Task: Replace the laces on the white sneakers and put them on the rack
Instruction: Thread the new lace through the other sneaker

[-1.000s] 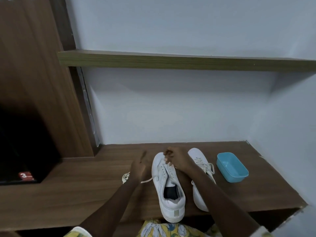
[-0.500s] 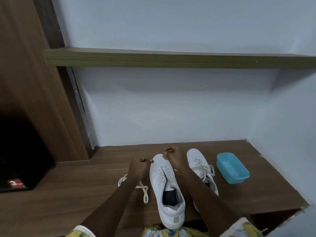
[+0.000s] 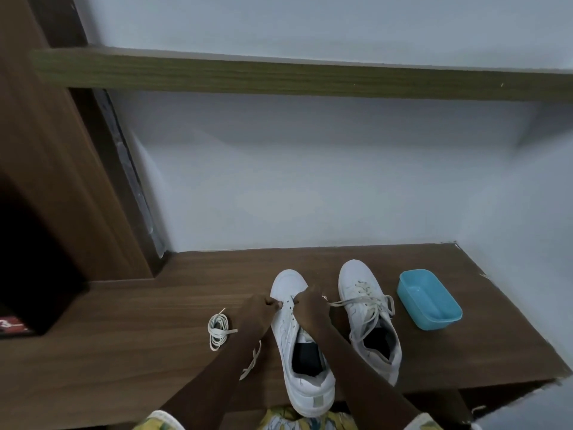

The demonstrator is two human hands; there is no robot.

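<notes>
Two white sneakers are seen on a brown wooden counter (image 3: 155,330), toes pointed at the far wall and heels toward the near edge. The left sneaker (image 3: 286,333) is placed at the middle, its heel hanging slightly over the near edge, its eyelet rows mostly bare and its dark insole exposed. The left grip (image 3: 255,311), a bare hand, is held against the left eyelet row near the toe, with fingers curled and pinched together. The right grip (image 3: 310,308) is curled in the same way at the right eyelet row, so that both are met over the front of the tongue. A loose lace (image 3: 252,361) is pinched by both grips: one cream end is trailed under the left forearm onto the counter, and another strand is stretched from the right grip toward the right. The right sneaker (image 3: 369,321) is set just beside the first, fully laced in cream, its loops spilled over the right side. A coiled lace (image 3: 218,332) is laid on the counter just left of the left wrist. A light blue tub (image 3: 429,301) is placed to the right of the sneakers, apart from them. A wooden shelf (image 3: 279,76) is fixed across the pale wall above, and a dark cabinet opening is seen at the far left.
</notes>
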